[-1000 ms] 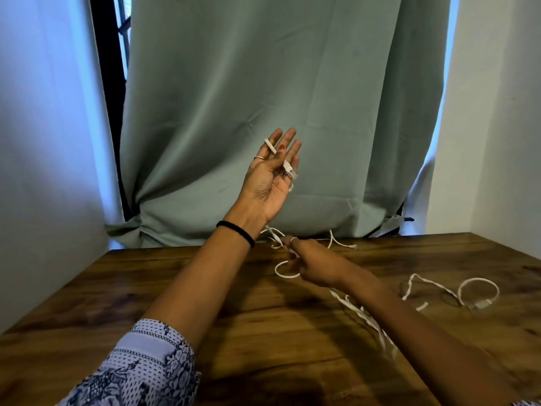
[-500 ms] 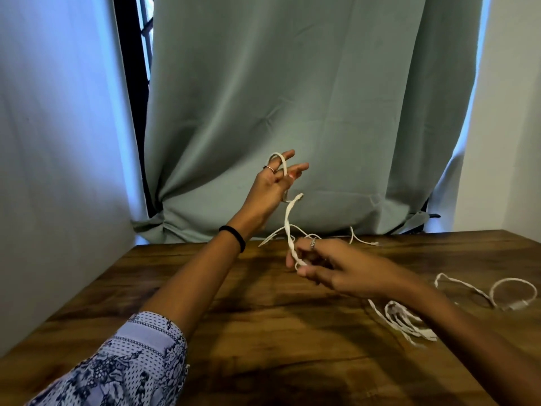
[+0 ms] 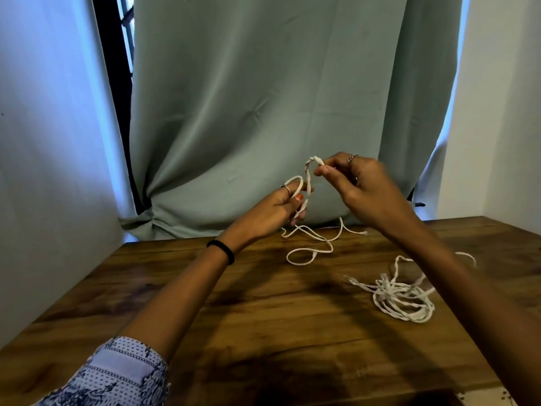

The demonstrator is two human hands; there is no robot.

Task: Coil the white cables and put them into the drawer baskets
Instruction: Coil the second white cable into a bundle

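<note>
Pinching twisted white cable [image 3: 308,183] between both hands' fingers (left hand [image 3: 279,205], right hand [image 3: 355,183]) above wooden table [image 3: 263,332].

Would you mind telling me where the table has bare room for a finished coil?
The table's near middle, between the forearms, is bare, as is its left side. It is crowded on the right, around the tangled cable, and at the back, under the hands, where the held cable trails.

The dark wooden bench [image 3: 263,332] carries a loose white cable [image 3: 310,250] trailing in loops near its far edge and a tangled white cable bundle [image 3: 401,297] to the right.
</note>
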